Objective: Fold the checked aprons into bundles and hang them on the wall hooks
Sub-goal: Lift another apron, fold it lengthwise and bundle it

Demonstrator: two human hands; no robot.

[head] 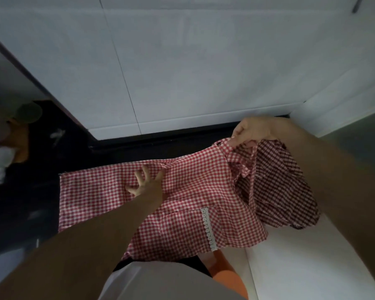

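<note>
One red checked apron [182, 191] spread flat, one lace trim strip [208, 228], one darker checked apron [279, 191] beside it at right, left hand [145, 182] fingers splayed pressing cloth, right hand [251, 131] pinching red apron's lifted edge.

Left arm extended forward from lower left, forearm bare. Left hand [146, 182] palm down, fingers [139, 174] spread and fairly straight, pressing flat on the red checked apron [188, 191]. Right arm reaches in from the right edge, raised higher than the left. Right hand [252, 132] curled, thumb and fingers pinching an upper edge of the apron, lifting it.
</note>
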